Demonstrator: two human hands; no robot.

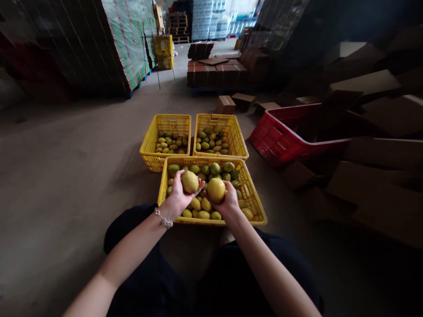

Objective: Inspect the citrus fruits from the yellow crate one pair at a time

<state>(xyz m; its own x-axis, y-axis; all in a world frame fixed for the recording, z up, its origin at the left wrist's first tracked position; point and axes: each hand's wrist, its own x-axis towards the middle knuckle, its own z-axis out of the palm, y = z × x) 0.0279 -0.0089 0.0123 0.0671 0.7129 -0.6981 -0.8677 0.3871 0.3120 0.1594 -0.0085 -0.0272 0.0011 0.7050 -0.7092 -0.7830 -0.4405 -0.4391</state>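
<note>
My left hand (180, 193), with a bracelet at the wrist, holds a round yellow-green fruit (190, 182). In my right hand (229, 199) is a rounder yellow fruit (216, 190). Both hands are side by side over the near yellow crate (254, 193), which holds many green and yellow fruits (204, 215). Behind it stand two more yellow crates, one at the left (148, 141) and one at the right (238, 138), each partly filled with smaller-looking green and yellow fruits.
A red crate (276, 136) stands at the right beside a heap of cardboard (373, 185). Small boxes (225, 105) lie behind the yellow crates. Farther back are stacked flat cardboard (218, 74) on a pallet and a wrapped stack (127, 39).
</note>
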